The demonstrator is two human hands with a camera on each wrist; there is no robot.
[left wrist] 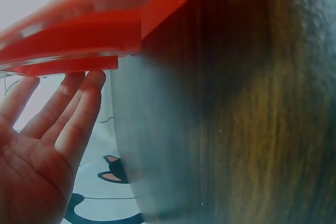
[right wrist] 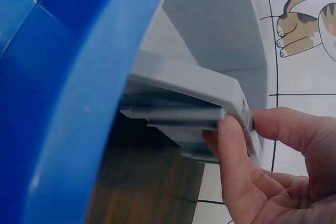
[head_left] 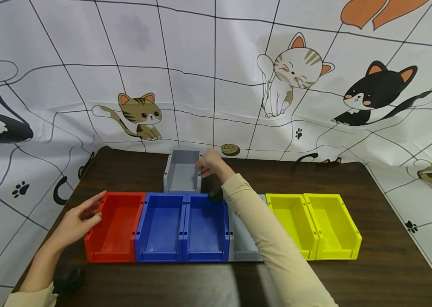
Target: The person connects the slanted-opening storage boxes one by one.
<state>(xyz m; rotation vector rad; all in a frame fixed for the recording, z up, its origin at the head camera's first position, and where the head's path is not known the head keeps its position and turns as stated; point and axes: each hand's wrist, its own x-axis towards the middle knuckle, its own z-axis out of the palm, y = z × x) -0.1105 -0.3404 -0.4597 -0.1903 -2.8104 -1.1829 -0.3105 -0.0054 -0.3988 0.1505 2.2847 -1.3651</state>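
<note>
My right hand [head_left: 211,163] pinches the right wall of a grey plastic bin [head_left: 182,170] at the back, behind the row of bins. In the right wrist view, thumb and fingers [right wrist: 233,150] clasp the edge of that grey bin [right wrist: 184,80]. At the left end of the row stands a red bin [head_left: 116,226]. My left hand [head_left: 76,224] is at its left side, and the left wrist view has its extended fingers [left wrist: 79,124] against or very near the rim of the red bin [left wrist: 100,32]. I cannot tell how firmly they touch.
Right of the red bin, two blue bins [head_left: 205,256], a second grey bin [head_left: 244,256] partly under my right sleeve, and two yellow bins [head_left: 336,255] stand side by side. They rest on a dark wooden table [head_left: 388,238]. A cat-printed white sheet [head_left: 200,94] hangs behind.
</note>
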